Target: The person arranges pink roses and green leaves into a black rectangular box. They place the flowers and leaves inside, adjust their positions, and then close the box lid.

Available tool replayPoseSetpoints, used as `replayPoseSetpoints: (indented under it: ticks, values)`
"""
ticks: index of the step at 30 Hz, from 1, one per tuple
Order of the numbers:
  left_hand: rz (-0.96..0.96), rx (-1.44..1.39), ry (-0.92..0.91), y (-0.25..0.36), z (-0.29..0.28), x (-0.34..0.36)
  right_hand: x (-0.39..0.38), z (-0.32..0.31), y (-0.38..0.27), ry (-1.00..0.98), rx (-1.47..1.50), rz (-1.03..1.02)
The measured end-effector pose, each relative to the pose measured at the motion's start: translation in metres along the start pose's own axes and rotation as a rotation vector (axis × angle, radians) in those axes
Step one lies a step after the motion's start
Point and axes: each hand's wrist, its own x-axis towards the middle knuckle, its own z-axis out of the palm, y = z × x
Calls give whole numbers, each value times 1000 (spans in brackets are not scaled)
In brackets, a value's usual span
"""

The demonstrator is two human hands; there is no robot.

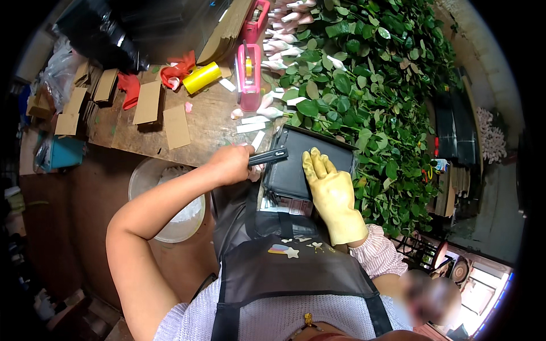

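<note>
My left hand [232, 165] is bare and closed around a black stapler [268, 156]. The stapler's front end reaches over the left edge of a flat black sheet [296, 136] at the table's near edge. My right hand [333, 196] wears a yellow rubber glove. Its fingers are stretched out and rest on the right part of that sheet. Whether the sheet is a single layer or a folded wrap I cannot tell. A patterned paper edge [290, 206] shows just below it, near my dark apron.
Leafy rose stems [375, 113] with pale wrapped heads [284, 45] fill the table's right side. Farther off are a pink tape dispenser [249, 85], a yellow roll [202, 78] and cardboard pieces [149, 102]. A translucent bin [139, 187] stands below the table edge at left.
</note>
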Motion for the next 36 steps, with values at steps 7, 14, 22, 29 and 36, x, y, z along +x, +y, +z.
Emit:
replayPoseSetpoints:
  ticks: [7, 14, 22, 29, 36]
  values:
    - [113, -401, 149, -35, 11, -20, 0, 3, -1, 51, -30, -7]
    - [331, 730, 551, -25, 55, -54, 0, 4, 1, 190, -43, -27]
    - [618, 606, 711, -20, 42, -56, 1, 5, -1, 160, -118, -19]
    - [497, 719, 595, -20, 41, -55, 1, -2, -2, 160, -105, -27]
    - [707, 718, 674, -17, 28, -38, 1, -1, -2, 147, -86, -17]
